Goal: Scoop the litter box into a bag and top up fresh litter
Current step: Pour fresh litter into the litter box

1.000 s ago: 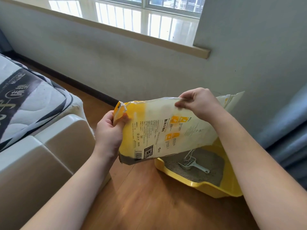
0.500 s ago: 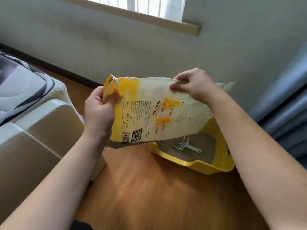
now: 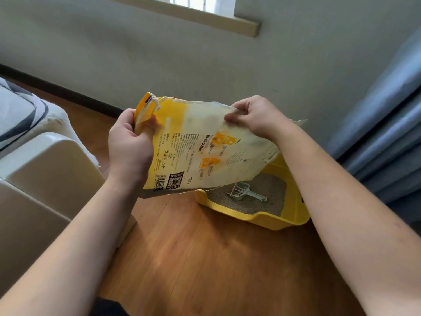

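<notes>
Yellow litter bag (image 3: 205, 151) sideways, mouth rightward

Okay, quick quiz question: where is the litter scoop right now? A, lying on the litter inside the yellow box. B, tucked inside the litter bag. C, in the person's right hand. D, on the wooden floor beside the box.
A: the scoop lies on the grey litter inside the yellow litter box, while both hands hold the litter bag.

Both bare forearms reach forward from the lower corners of the view, converging toward its middle. The left hand (image 3: 129, 144) is raised with its back toward the camera, fingers curled and thumb pinching closed. The right hand (image 3: 257, 116) sits slightly higher, knuckles up, wrist bent down, fingers and thumb pinched together at its left side.
</notes>
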Demonstrator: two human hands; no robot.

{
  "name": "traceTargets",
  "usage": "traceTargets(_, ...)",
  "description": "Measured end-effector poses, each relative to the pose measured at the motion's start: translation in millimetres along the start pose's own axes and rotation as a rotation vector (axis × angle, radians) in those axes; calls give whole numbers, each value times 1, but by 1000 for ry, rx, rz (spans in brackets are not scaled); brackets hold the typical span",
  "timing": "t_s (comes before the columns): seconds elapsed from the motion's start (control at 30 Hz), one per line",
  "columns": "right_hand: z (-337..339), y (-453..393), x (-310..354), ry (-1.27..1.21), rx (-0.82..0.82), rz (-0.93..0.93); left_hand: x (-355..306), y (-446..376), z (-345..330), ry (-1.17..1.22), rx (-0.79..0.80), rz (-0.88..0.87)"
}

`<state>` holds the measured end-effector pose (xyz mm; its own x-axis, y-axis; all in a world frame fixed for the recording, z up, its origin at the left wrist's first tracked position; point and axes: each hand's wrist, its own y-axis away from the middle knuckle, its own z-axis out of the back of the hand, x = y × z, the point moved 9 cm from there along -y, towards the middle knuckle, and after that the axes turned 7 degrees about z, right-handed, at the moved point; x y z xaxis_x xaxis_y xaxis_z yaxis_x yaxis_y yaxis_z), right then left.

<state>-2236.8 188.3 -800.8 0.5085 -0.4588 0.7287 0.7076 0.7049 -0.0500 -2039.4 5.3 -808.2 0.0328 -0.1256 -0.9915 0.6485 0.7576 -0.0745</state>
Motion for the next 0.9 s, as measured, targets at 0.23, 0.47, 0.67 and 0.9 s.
traceTargets(0.23,3,1,-5,-19,-11,-11,-5,-1,-6,8,17,-19)
traceTargets(0.47,2,8,-11,-23,39,-46,-7,-3,-11,-12,13,-71)
traceTargets(0.67,8,11,-12,-47,-4,-50,-11,0,-17,-18,17,-101)
traceTargets(0.9,6,20,-21,-105,20,-82,-16,0,-23,-31,33,-168)
